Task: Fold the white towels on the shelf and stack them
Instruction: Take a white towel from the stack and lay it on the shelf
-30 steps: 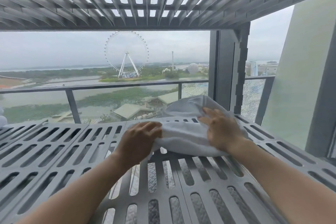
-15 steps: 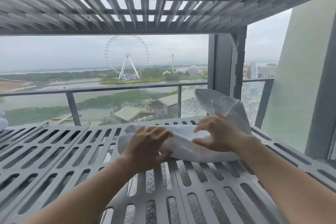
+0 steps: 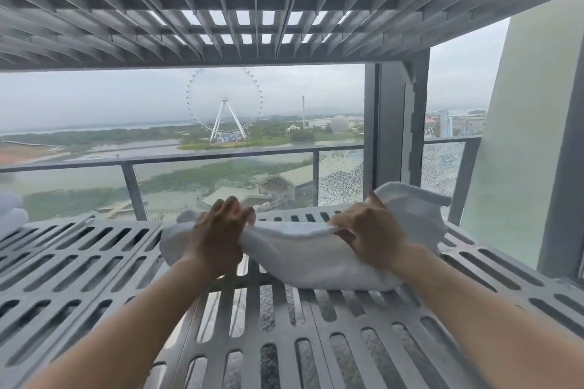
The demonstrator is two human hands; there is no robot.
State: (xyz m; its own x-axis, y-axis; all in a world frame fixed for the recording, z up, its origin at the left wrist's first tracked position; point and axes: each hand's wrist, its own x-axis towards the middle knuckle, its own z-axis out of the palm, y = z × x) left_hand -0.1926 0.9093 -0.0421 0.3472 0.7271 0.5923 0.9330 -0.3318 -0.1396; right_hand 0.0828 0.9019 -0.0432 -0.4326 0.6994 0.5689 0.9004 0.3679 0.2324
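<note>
The grey slotted shelf (image 3: 79, 262), its panels pierced by rows of long rounded slots, spreads beneath and to both sides of the two grips. Directly on it lies a rumpled white terry towel (image 3: 300, 259), stretched between the left grip (image 3: 218, 240) and the right grip (image 3: 369, 237). Its bulk rests on the slats just below the right grip, and one end humps up behind that grip. Well left of the left grip, at the shelf's far edge, sits a white fabric bundle (image 3: 11, 215), mostly cut off.

The towel (image 3: 303, 259) lies on the shelf (image 3: 94, 262). The left grip (image 3: 218, 240) holds the towel's left end and the right grip (image 3: 369, 237) holds its right. Far left of the towel sit more towels (image 3: 11, 215). Behind it runs a railing (image 3: 221, 158), and above it is an upper shelf (image 3: 252, 9).
</note>
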